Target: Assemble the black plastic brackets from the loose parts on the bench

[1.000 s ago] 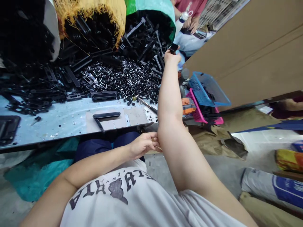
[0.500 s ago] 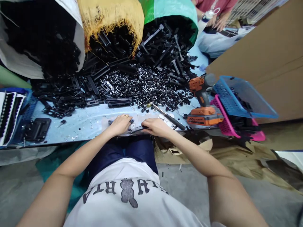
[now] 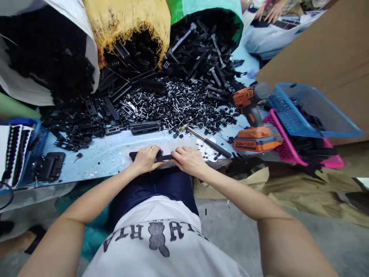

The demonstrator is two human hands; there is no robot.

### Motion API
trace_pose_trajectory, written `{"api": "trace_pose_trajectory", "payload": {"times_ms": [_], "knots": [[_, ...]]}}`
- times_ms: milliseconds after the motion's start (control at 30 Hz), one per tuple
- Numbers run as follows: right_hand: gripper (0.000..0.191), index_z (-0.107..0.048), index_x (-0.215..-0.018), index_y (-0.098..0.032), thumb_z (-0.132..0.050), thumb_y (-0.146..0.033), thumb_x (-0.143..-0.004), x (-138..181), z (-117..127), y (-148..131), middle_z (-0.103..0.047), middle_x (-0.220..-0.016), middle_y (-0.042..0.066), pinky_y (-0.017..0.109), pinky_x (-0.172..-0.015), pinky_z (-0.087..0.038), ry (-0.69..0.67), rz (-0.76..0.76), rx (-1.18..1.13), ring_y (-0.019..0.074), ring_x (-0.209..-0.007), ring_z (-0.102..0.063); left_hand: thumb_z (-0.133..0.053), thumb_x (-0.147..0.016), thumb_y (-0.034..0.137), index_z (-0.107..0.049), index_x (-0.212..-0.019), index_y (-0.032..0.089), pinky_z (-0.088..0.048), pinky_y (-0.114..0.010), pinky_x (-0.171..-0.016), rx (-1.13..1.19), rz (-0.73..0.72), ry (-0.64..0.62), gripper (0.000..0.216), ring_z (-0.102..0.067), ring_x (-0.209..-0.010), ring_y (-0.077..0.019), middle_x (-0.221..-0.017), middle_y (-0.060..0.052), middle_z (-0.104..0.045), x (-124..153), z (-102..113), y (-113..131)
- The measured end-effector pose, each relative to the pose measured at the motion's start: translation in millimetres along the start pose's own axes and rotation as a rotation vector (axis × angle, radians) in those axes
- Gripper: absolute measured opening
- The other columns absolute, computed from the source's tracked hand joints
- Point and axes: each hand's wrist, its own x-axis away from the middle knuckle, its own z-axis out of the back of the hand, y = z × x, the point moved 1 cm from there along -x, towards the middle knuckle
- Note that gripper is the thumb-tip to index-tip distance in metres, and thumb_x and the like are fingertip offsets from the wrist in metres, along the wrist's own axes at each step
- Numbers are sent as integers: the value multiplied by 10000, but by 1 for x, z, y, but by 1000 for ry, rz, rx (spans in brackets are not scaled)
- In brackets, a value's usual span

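Observation:
At the table's front edge, a long black plastic part (image 3: 165, 157) lies across a pale flat piece (image 3: 164, 147). My left hand (image 3: 147, 158) is closed around its left portion, and the left tip pokes out beyond the fingers. My right hand (image 3: 188, 159) grips the right end, fingertips on top. Between the two hands a short dark stretch of the part shows; its underside is hidden. To the right of my right hand rests a tool with a steel shaft and black handle (image 3: 211, 145), beside several white discs (image 3: 212, 154).
Beyond the hands spreads a heap of black-headed screws (image 3: 184, 104) among black parts. White (image 3: 89, 42), yellow (image 3: 129, 15) and green sacks (image 3: 213, 7) spill parts. An orange cordless driver (image 3: 253, 123) stands right, near blue (image 3: 314, 111) and pink baskets (image 3: 288, 150). Another person's hands (image 3: 272, 11) show at back.
The part between my hands has been turned: its silvery metal piece no longer shows, and a plain black side faces up. Both hands have closed more over it. The view has shifted slightly.

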Motion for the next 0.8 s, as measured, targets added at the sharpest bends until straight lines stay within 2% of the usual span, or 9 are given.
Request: {"api": "trace_pose_trajectory", "payload": {"times_ms": [100, 200, 300, 367, 500, 567, 667, 733, 800], "knots": [[304, -601, -987, -197, -391, -414, -953, -2, -4, 10, -573, -913, 91, 322, -678, -386, -24, 8, -61, 244, -864, -520, -550, -772, 586, -497, -1011, 161, -423, -331, -728, 10, 58, -56, 490, -566, -893, -240, -940, -96, -585, -4, 3, 2], [295, -601, -1009, -173, -479, -428, -925, -5, -14, 27, -591, -931, 87, 306, -734, -392, -49, 2, -176, 233, -895, -532, -516, -790, 597, -478, -1103, 147, -424, -348, -779, 15, 37, -117, 549, -539, -972, -259, -1019, -117, -580, -25, 6, 8], [271, -593, -1036, -160, -454, -374, -943, -16, -23, 43, -601, -960, 103, 307, -779, -396, 50, -179, -196, 231, -927, -534, -407, -909, 346, -436, -1227, 132, -413, -374, -834, -51, 25, -10, 385, -500, -1049, -264, -1128, -130, -551, -67, 6, 14], [230, -586, -1015, -143, -430, -295, -943, -28, -28, 51, -598, -944, 125, 314, -777, -398, 112, -332, -126, 246, -927, -530, -346, -894, 150, -512, -1148, 105, -414, -386, -814, -136, 42, 3, 307, -509, -1028, -272, -1084, -141, -568, -99, 2, 17], [176, -568, -994, -131, -465, -154, -853, -42, -34, 61, -574, -951, 129, 303, -748, -420, 134, -435, -157, 235, -854, -542, -309, -850, 35, -602, -953, 58, -420, -375, -794, -183, 14, -82, 312, -555, -947, -258, -974, -164, -593, -133, -1, 18], [196, -570, -1004, -136, -456, -148, -845, -38, -31, 63, -545, -1015, 121, 283, -737, -441, 237, -400, -317, 198, -815, -549, -339, -855, 55, -610, -951, 70, -425, -352, -793, -140, 37, -39, 288, -562, -919, -235, -985, -153, -587, -123, 5, 10], [194, -586, -1022, -149, -466, -206, -880, -28, -20, 57, -541, -1023, 99, 264, -749, -455, 357, -214, -561, 167, -820, -551, -449, -872, 179, -617, -974, 106, -437, -319, -802, 66, 153, 142, 209, -557, -898, -203, -962, -114, -584, -81, 21, -11], [191, -604, -1015, -151, -475, -239, -905, -27, -12, 48, -573, -957, 83, 268, -775, -442, 308, -89, -625, 172, -848, -553, -498, -860, 219, -622, -978, 126, -445, -299, -800, 222, 228, 244, 195, -552, -865, -178, -913, -85, -585, -48, 28, -27], [185, -629, -969, -137, -476, -227, -920, -32, -4, 37, -592, -882, 75, 264, -774, -421, 172, -24, -602, 174, -837, -554, -501, -858, 227, -630, -936, 137, -447, -291, -788, 307, 286, 296, 176, -545, -832, -164, -868, -70, -583, -21, 30, -41]]}}
